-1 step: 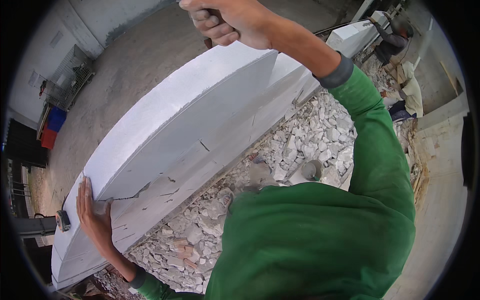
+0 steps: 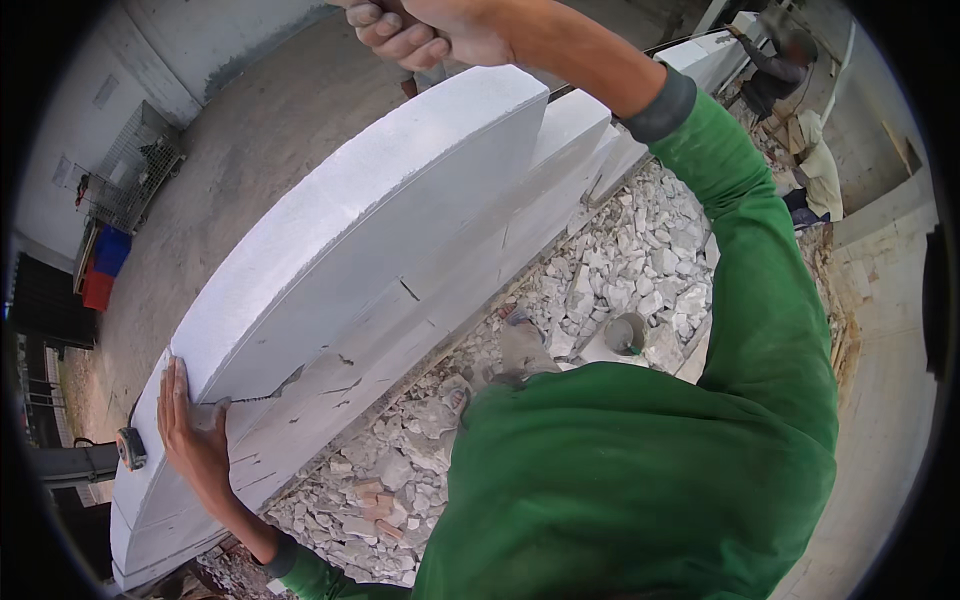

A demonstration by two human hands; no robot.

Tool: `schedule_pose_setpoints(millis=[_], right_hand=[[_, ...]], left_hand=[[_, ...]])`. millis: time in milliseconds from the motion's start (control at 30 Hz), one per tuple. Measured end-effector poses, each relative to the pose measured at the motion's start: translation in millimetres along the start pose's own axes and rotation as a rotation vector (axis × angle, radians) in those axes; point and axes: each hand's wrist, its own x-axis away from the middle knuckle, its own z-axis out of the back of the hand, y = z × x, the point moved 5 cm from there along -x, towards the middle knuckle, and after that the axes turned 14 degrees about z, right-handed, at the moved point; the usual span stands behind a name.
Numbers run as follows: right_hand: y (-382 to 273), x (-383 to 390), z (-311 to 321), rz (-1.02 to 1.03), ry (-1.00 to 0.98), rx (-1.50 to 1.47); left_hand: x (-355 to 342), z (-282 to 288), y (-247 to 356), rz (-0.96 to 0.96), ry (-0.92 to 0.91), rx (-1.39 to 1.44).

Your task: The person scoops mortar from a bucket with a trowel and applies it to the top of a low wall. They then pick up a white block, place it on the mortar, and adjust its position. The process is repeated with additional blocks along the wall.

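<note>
My left hand (image 2: 190, 430) lies open on the near-left end of a low wall of white blocks (image 2: 300, 225). Its fingers rest on the top face, and the thumb reaches down the side by a cracked, chipped joint. Close to those fingers, a tape measure (image 2: 130, 448) sits on the wall's outer top edge. My right hand (image 2: 430, 28) is raised above the wall at the upper edge of the view, fingers curled closed. Whatever it grips is cut off by the frame. Gaps and grey mortar marks show along the wall's inner face.
White rubble (image 2: 640, 250) covers the ground beside the wall, around my feet. A bucket (image 2: 625, 335) stands among it. Two people (image 2: 820, 175) are at the far right. A wire cage trolley (image 2: 135, 160) and blue and red bins (image 2: 105, 265) stand at the left.
My right hand has shifted slightly up and left. The view has moved a little; my left hand stays on the wall.
</note>
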Motion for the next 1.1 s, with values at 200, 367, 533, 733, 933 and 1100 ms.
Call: schedule_pose_setpoints(millis=[200,367,533,733,933,1100], right_hand=[[12,-19,-24,0.584,0.214,-0.035],[111,-24,-36,0.384,0.121,0.101],[84,-10,-44,0.448,0.182,0.412],[154,154,-98,1.076,0.499,0.528],[446,366,-33,-0.234,0.331,0.792],[634,674,37,-0.977,0.721,0.716]], left_hand=[[-1,0,-8,-0.041,0.018,0.048],[1,-2,-8,-0.031,0.056,0.088],[1,3,2,-0.081,-0.004,0.085],[5,-6,6,-0.129,0.005,0.029],[7,-11,18,-0.096,0.040,-0.105],[7,-18,35,0.171,0.003,-0.079]])
